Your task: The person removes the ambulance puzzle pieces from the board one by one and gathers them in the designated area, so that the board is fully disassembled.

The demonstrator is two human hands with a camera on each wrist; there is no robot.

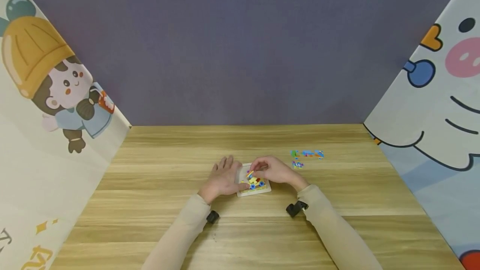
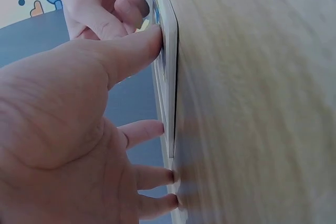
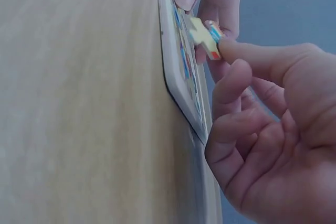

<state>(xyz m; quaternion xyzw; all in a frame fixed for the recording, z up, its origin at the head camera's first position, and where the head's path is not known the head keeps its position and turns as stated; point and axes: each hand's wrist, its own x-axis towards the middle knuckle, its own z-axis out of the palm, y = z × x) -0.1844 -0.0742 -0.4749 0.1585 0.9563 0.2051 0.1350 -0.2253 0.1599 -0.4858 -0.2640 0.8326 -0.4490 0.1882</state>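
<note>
Beige sleeves [image 1: 337,230] reach in from the lower edge of the head view, with a black wrist mount [image 1: 296,208] at the right cuff and a second one near the left. Between the hands, a small pale-framed puzzle board [image 1: 244,172] lies flat on the wood-grain table [image 1: 150,186], its inner picture showing a yellow vehicle with blue wheels. The left hand [image 1: 223,180] is spread along the board's left side, fingers extended, the thumb resting on its face near the lower left corner. The right hand [image 1: 275,170] reaches over from the other side and pinches a small yellow, red and blue puzzle piece [image 3: 206,38] with thumb and fingertips, the remaining fingers curled toward the palm. This piece is tilted against the board's face; whether its near tip touches the board, I cannot tell. Beyond the right hand, well apart from the board, four loose colourful pieces [image 1: 319,154] lie on the table, three in a row and one just below. Behind stands a grey-blue panel [image 1: 243,49], flanked by cartoon-printed walls [image 1: 465,57].
</note>
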